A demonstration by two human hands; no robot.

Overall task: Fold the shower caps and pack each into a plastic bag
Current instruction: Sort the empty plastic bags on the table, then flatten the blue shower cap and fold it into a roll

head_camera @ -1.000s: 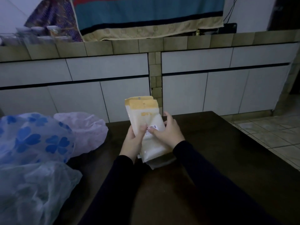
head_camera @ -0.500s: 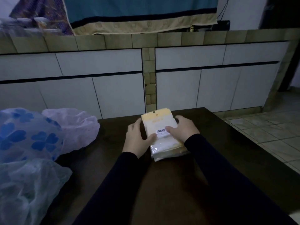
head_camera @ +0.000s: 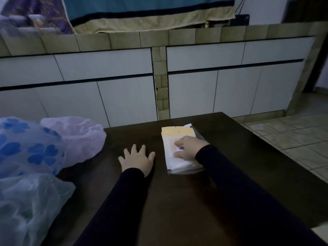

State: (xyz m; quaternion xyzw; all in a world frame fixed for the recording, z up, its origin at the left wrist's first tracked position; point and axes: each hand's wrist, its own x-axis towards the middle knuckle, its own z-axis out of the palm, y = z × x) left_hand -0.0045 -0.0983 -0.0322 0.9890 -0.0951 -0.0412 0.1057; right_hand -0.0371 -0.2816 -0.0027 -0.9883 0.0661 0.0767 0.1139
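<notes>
A: What are the hands doing?

B: The right hand lies on top of the stack of plastic bags, fingers bent down onto the top bag; whether it pinches one or only presses, I cannot tell. The left hand rests flat on the dark table, fingers spread, holding nothing, just beside the stack.

A: And the caps?

B: Heaped at the table's left edge, well apart from the bags: a blue clover-print shower cap, a pale pink shower cap behind it, a plain translucent shower cap nearest the camera. None looks folded yet.

A: How should this step go?

B: I judge the bags are being set ready. Keep the stack squared and pressed so the slick sheets don't fan out, and leave the bare stretch of table between stack and caps for folding. The thin film may cling, so peel one bag at a time.

A: The room?

B: Dim. A tiled counter with white cabinet doors stands behind the table, a teal towel hangs over it, and a tiled floor shows to the right.
</notes>
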